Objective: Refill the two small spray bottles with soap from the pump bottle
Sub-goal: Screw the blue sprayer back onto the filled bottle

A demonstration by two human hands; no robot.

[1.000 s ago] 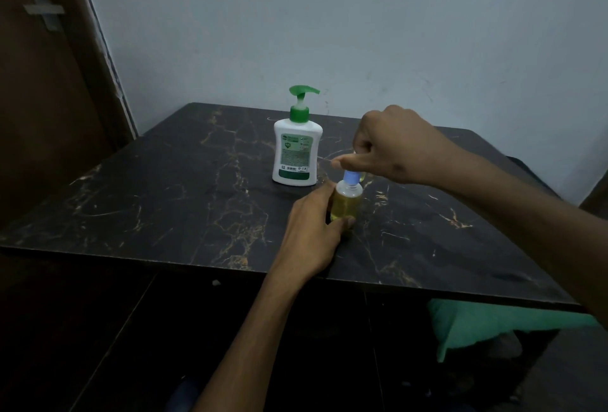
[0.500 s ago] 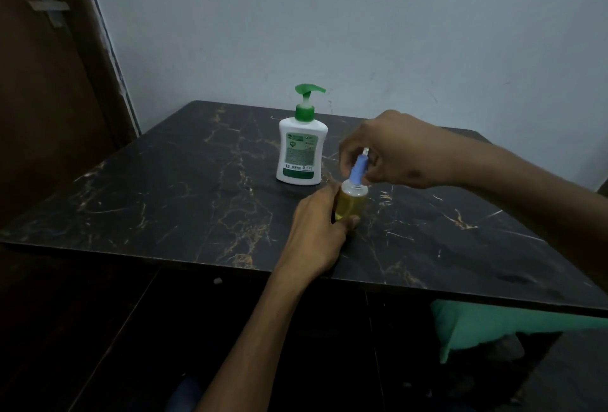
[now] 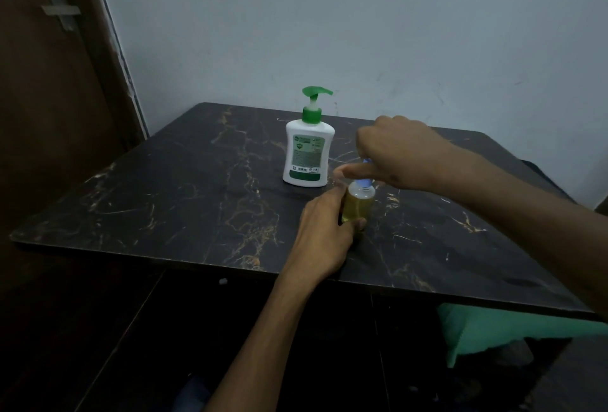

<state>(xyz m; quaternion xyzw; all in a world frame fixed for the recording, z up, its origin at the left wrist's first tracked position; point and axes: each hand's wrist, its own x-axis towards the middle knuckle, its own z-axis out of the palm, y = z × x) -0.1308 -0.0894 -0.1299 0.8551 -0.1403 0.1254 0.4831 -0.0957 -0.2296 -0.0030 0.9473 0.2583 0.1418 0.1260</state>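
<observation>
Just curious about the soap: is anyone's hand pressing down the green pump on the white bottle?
No: the white pump bottle with the green pump head stands untouched, while both hands are on the small clear spray bottle of yellow liquid.

Both hands (left [image 3: 324,230], right [image 3: 399,153]) curled, gripping.

- Plain room in a home, dimly lit.
- Black marble-pattern table [image 3: 184,188] under the gripping hands, against a bare pale wall [image 3: 362,23].
- Brown wooden door [image 3: 49,89] far left of the grip.
</observation>
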